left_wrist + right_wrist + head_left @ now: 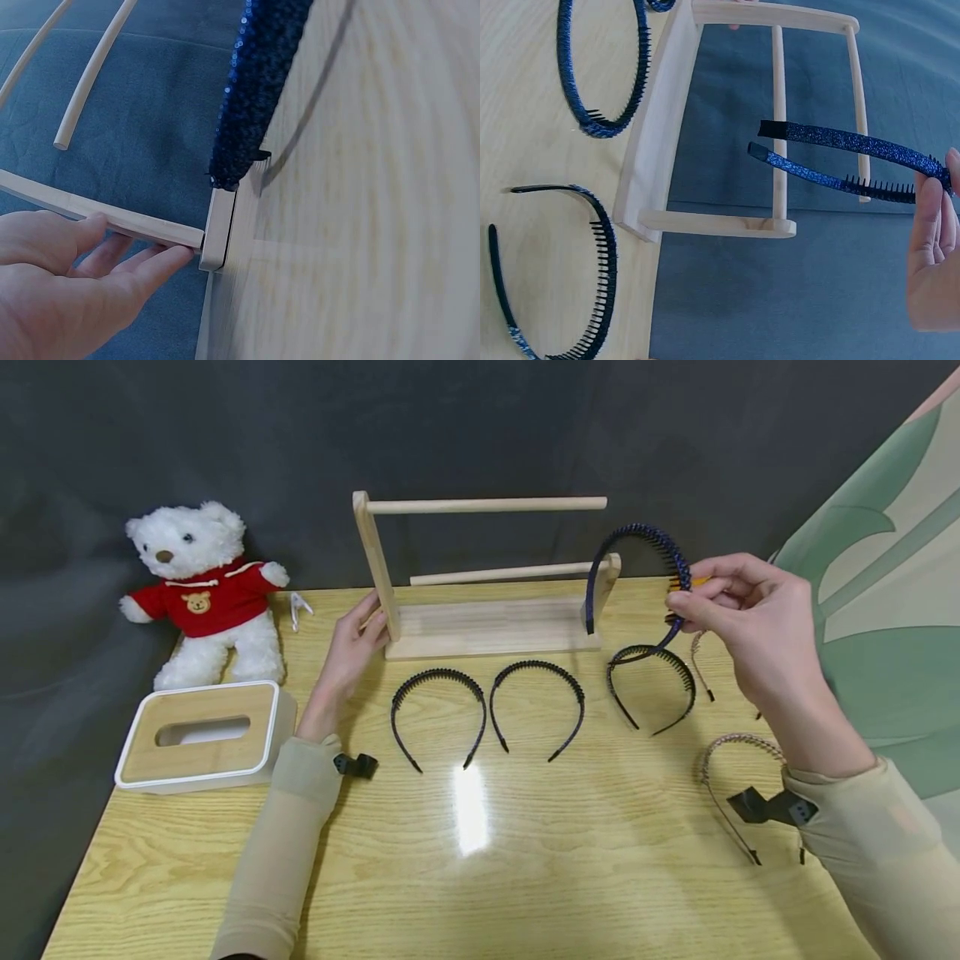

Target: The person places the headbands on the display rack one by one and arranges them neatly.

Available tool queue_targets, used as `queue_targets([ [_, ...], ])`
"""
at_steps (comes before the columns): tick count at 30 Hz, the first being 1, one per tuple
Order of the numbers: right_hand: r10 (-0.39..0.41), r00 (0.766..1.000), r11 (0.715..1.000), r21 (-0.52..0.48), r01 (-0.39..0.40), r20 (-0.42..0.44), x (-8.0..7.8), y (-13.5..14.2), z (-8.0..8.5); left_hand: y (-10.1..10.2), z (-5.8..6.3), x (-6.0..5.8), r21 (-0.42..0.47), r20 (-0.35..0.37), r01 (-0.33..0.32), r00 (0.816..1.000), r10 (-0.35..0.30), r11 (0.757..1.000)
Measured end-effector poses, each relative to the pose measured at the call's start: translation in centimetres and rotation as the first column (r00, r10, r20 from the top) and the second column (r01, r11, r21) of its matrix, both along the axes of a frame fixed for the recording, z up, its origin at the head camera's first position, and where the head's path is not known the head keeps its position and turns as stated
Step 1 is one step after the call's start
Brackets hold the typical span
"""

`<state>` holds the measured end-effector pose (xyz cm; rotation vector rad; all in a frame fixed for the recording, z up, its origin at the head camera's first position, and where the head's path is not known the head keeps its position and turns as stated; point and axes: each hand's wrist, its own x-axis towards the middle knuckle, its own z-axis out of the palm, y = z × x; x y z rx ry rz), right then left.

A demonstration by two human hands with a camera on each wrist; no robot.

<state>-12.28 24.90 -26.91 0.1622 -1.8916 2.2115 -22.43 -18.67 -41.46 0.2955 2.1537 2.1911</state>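
My right hand (757, 610) pinches one side of a dark blue glittery toothed headband (641, 529), held up at the right end of a wooden rack (495, 631). In the right wrist view, the free ends of this headband (840, 141) point toward the rack's rods (779, 97). At the rack's other end, my left hand (352, 643) holds the side post (375, 556); in the left wrist view its thumb and fingers lie on opposite sides of the post (127, 217). Dark headbands (438, 674) (538, 665) (678, 667) lie on the table before the rack.
At the right, a pinkish braided headband (738, 739) lies partly behind my right forearm, with another light headband (699, 664) behind it. A white bear in a red top (217, 602) sits at the left, behind a tissue box (142, 760). Dark cloth (480, 427) hangs behind the table.
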Motion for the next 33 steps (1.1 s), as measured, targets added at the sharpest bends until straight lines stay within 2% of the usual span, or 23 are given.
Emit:
queue_targets([
  [10, -0.047, 0.997, 0.997, -0.063, 0.043, -0.064, -1.4, -0.3, 0.8, 0.1, 0.2, 0.1, -0.001, 0.004, -0.002, 1.000, 0.002, 1.000],
  [23, -0.095, 0.991, 0.995, -0.036, 0.092, -0.099, -3.1, -0.8, 1.8, 0.1, 0.1, 0.1, 0.015, 0.006, -0.006, 1.000, 0.006, 1.000],
  [33, -0.089, 0.987, 0.996, -0.042, 0.084, -0.137, -4.3, -1.6, 1.9, 0.1, 0.1, 0.0, 0.028, 0.014, -0.011, 1.000, 0.010, 1.000],
])
